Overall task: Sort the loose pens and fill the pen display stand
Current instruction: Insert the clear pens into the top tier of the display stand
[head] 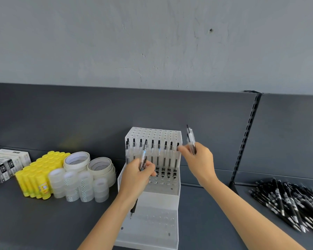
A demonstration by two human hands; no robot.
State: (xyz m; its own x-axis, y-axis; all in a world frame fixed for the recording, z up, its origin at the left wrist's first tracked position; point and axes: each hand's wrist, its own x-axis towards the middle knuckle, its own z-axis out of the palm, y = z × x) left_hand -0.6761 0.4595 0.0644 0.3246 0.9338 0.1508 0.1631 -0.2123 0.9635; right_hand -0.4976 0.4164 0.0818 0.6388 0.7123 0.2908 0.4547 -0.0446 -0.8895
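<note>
The loose pens [287, 201] lie piled at lower right; they look light, stiff, probably slippery, best pinched at the middle. The stand [159, 197], at centre, has one row filled. The left hand [139, 175] grips one pen [144, 156]; the right hand [197, 159] holds a small bunch [191, 141].

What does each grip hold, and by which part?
Left-hand grip: one pen, mid-barrel. Right-hand grip: a few pens, around their barrels, clicker ends up.

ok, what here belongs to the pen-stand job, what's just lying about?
Job: pen display stand, row of pens in it, left hand holding a pen, right hand holding spare pens, loose black pen pile.
Lying about: yellow glue sticks, masking tape rolls, clear tape rolls, boxes.
</note>
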